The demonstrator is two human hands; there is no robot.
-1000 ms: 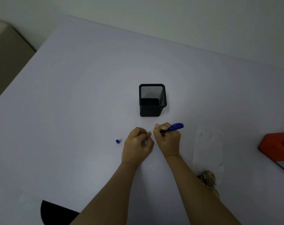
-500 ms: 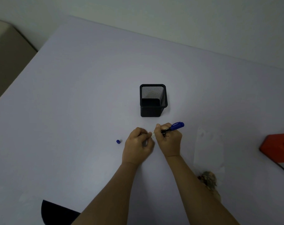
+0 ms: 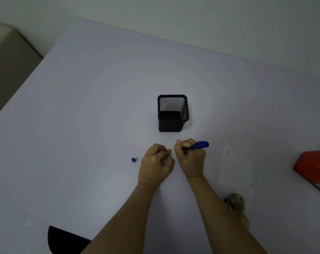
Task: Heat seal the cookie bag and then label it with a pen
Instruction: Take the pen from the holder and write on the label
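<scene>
My right hand [image 3: 191,158] grips a blue-ended marker pen [image 3: 195,146], its blue end pointing right. My left hand [image 3: 155,165] pinches a small white label [image 3: 172,152] between the two hands, and the pen's tip is hidden at that label. The pen's blue cap [image 3: 133,159] lies on the table left of my left hand. The clear cookie bag [image 3: 235,167] lies flat to the right of my right arm, with brown cookies [image 3: 236,204] at its near end.
A black mesh pen holder [image 3: 173,113] stands just beyond my hands. A red heat sealer [image 3: 313,167] sits at the right edge. A dark round object [image 3: 64,239] shows at the near left. The table's left edge [image 3: 18,92] runs diagonally.
</scene>
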